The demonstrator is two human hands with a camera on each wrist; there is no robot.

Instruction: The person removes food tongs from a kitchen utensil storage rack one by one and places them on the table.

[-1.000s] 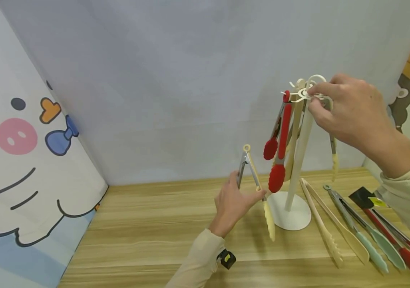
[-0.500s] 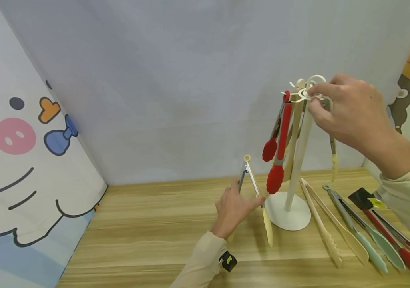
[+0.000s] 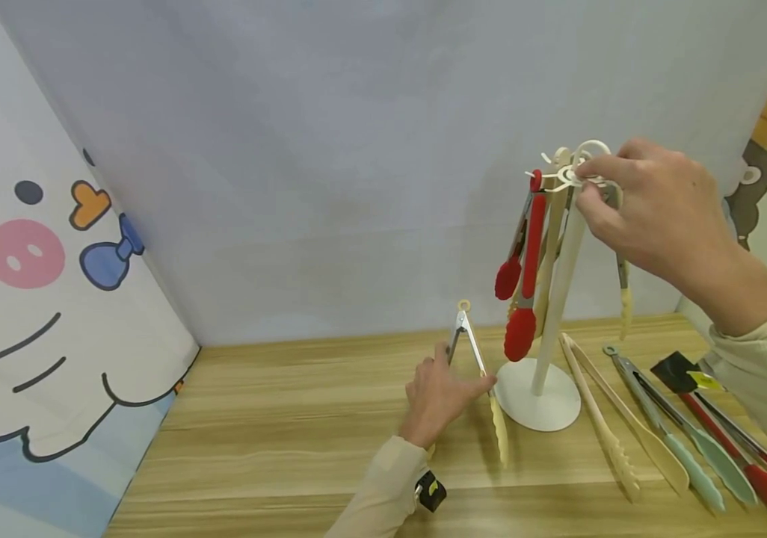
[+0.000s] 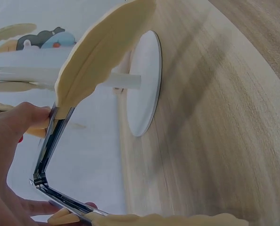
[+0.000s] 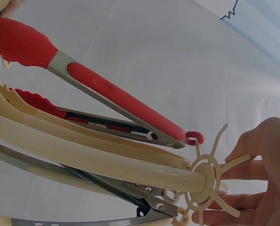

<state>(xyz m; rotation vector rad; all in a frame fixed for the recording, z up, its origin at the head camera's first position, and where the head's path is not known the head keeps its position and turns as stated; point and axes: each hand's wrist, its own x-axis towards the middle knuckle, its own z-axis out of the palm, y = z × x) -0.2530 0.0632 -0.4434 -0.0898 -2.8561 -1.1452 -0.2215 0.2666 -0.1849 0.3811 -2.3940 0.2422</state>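
Note:
My left hand (image 3: 439, 400) holds metal tongs (image 3: 471, 336) with cream scalloped heads, low over the table and left of a white rack (image 3: 561, 280). Their two arms spread in a V, hinge and ring upward. In the left wrist view the thumb lies against one arm of these tongs (image 4: 95, 56), and fingers reach the other. My right hand (image 3: 666, 213) pinches the hooked top of the rack between thumb and fingers. Red-headed tongs (image 3: 525, 299) and cream tongs (image 3: 624, 291) hang from the hooks; the right wrist view shows the spoked hook ring (image 5: 208, 176) close up.
The rack's round base (image 3: 538, 415) stands on the wooden table (image 3: 276, 448). Right of it lie cream tongs (image 3: 595, 407), mint-green tongs (image 3: 676, 441) and red tongs (image 3: 733, 441). A grey-white backdrop (image 3: 289, 187) rises behind, with a cartoon-printed panel (image 3: 27, 321) at the left.
My left hand has lowered the tongs; their hinge end has sunk beside the rack. The hanging red tongs sway slightly. My right hand keeps its hold on the rack's top.

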